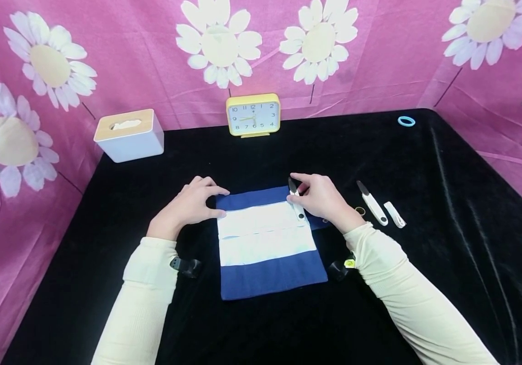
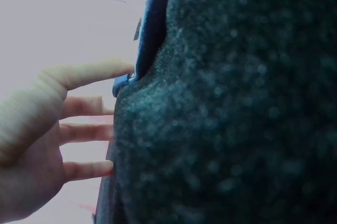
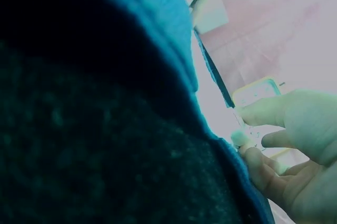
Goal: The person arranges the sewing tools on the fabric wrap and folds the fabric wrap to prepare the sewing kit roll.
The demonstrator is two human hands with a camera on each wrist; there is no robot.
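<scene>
A blue-and-white cloth organizer [image 1: 267,276] lies spread on the black tabletop, with a seam across its white panel. At its upper left corner rests my left hand [image 1: 189,205], thumb and index fingertip apart on the edge. My right hand [image 1: 322,195] holds a white tool with a black tapered end [image 1: 298,207] between thumb and index finger. This tool lies along the right side of the white panel, its black end pointing away from me. In the right wrist view, the fingers [image 3: 263,112] are right at the cloth's edge, and the tool is hardly visible.
Right of the cloth lie a similar white tool with a black end [image 1: 373,205], a small white clipper-like piece [image 1: 395,215] and a thin ring [image 1: 359,210]. Farther back are a tissue box [image 1: 135,144], a yellow clock [image 1: 253,115] and a blue ring [image 1: 406,121].
</scene>
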